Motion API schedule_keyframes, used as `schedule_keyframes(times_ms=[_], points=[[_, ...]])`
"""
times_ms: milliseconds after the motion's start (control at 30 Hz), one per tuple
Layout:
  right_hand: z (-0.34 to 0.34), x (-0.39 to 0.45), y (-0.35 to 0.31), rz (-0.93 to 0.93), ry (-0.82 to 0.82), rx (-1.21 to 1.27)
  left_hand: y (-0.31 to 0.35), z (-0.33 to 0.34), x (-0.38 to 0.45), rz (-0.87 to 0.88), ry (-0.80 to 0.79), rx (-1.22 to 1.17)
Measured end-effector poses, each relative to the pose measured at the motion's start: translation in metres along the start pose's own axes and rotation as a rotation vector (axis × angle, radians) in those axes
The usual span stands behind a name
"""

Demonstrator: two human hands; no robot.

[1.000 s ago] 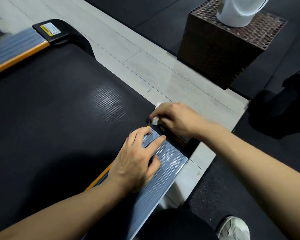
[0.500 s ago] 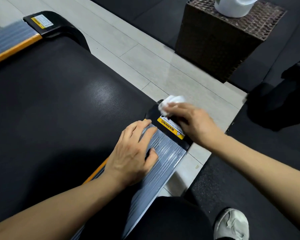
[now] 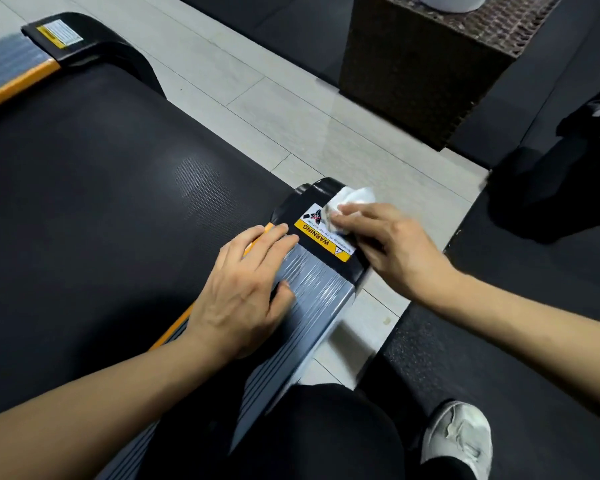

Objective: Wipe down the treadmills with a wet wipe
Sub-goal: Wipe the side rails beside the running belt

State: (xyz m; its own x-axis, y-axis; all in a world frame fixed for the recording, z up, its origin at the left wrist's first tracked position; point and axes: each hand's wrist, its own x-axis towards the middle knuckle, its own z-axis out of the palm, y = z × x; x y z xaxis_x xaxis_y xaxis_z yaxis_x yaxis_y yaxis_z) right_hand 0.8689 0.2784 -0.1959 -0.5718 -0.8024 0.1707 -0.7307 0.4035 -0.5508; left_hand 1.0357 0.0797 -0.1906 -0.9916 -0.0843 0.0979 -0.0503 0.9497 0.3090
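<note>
The treadmill's black belt [image 3: 101, 209] fills the left of the view, with a ribbed grey side rail [image 3: 312, 296] along its near right edge. At the rail's far end is a black end cap [image 3: 291, 206] bearing a yellow WARNING label [image 3: 323, 239]. My right hand [image 3: 392, 251] holds a crumpled white wet wipe [image 3: 354, 197] against the cap's far right corner. My left hand [image 3: 246, 289] lies flat on the grey rail just below the cap, fingers straight, holding nothing.
A dark woven box [image 3: 426, 67] stands on the pale tiled floor [image 3: 257, 98] beyond the cap, a white object on top. Black rubber mats [image 3: 520, 306] lie to the right. A dark bag [image 3: 568, 174] sits at right. My knee and white shoe [image 3: 458, 441] are at the bottom.
My right hand has slid the wipe from the inner edge of the cap out to its far right corner, uncovering the warning label. My left hand has stayed on the rail.
</note>
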Motion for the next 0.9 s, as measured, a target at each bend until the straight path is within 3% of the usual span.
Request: schedule_keyframes(times_ms=[133,300,467,667,800,900], points=[[0.011,-0.032,-0.014,-0.175,-0.091,0.021,0.0,-0.001,0.001,0.009,-0.038,0.024],[0.005,-0.028,0.015,0.13,0.175,0.043,0.0,-0.002,0.0,0.004,-0.056,0.015],[0.029,-0.061,-0.016,-0.129,0.122,0.098,0.0,-0.001,0.0,0.025,-0.024,0.013],[0.017,-0.044,0.019,0.203,0.365,0.161,0.003,-0.002,0.0,0.043,0.002,0.025],[0.032,-0.056,-0.008,-0.07,0.216,0.154,0.019,-0.004,0.012,0.015,0.073,0.065],[0.029,-0.052,-0.003,-0.013,0.265,0.179,0.035,0.003,0.023,0.103,0.05,0.041]])
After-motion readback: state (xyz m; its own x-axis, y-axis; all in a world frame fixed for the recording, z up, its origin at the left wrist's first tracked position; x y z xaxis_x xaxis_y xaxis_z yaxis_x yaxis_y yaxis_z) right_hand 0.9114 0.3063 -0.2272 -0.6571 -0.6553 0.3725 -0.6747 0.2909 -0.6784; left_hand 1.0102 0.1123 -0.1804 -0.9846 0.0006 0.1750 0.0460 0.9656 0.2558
